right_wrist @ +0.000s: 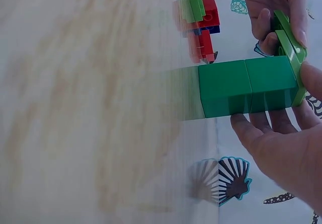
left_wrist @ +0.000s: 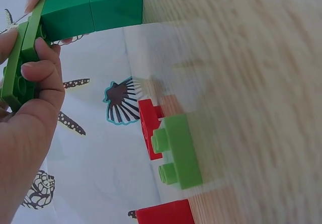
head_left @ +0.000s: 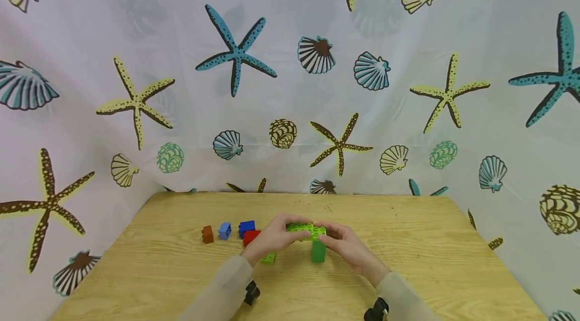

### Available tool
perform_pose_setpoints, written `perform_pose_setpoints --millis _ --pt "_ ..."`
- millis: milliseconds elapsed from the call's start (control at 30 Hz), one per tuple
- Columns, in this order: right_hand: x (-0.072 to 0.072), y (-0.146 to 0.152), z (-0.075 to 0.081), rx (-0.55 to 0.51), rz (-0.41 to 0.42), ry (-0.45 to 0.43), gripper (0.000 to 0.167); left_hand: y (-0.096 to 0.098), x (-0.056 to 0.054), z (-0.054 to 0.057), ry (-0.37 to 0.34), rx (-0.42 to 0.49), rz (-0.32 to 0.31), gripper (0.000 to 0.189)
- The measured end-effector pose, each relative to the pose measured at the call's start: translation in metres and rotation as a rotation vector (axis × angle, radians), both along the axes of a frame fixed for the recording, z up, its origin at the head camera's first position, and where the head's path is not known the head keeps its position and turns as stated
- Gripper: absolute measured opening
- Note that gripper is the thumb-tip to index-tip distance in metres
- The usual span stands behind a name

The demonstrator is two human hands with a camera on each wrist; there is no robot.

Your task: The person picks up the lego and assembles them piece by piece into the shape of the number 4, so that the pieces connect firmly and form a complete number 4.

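Level across upright, overhang to the left

Gripped between both hands, over the pale wooden table (head_left: 294, 298): two lime-green, studded plastic bricks (head_left: 299, 228) in a stepped overlap. Long axis nearly level, running left to right, square across the column of two dark green, smooth-sided plastic blocks (head_left: 318, 252) beneath. Column upright, apparently on the tabletop, under the right-hand end only; free end reaching out leftward, with no block below. At that free end, the left hand (head_left: 273, 235), pinching with thumb and fingers. Nearer to the column, the right hand (head_left: 350, 247), holding at the joint, thumb against the lime end, fingers along the dark green side. Likely safest place for any downward push: directly over the column, with a tipping risk out on the overhang. Cannot tell about full seating of the studs.
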State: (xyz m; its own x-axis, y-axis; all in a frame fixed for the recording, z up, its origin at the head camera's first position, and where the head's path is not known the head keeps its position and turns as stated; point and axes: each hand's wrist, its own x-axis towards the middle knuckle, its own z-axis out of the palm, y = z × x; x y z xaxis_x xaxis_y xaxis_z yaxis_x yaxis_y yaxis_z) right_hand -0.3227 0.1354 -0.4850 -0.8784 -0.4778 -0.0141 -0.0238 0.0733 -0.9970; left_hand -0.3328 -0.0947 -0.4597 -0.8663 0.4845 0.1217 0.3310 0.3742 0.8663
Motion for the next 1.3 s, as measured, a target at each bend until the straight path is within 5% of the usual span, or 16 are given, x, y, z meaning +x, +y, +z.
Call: perform_pose_setpoints --millis 367,767,1100,1300 --pt "0.000 -0.002 0.000 0.005 -0.014 0.021 0.050 -0.001 -0.002 0.000 -0.067 0.044 0.005 0.035" --pt "0.000 -0.004 0.001 0.019 -0.021 0.022 0.050 0.001 0.001 -0.001 -0.048 0.053 0.029 0.033" --pt "0.001 -0.002 -0.003 0.014 0.010 0.007 0.051 -0.011 -0.002 -0.003 -0.101 0.027 -0.048 0.040" --pt "0.000 0.000 -0.001 0.020 0.001 0.011 0.053 -0.019 -0.008 0.001 -0.114 0.035 0.027 0.058"
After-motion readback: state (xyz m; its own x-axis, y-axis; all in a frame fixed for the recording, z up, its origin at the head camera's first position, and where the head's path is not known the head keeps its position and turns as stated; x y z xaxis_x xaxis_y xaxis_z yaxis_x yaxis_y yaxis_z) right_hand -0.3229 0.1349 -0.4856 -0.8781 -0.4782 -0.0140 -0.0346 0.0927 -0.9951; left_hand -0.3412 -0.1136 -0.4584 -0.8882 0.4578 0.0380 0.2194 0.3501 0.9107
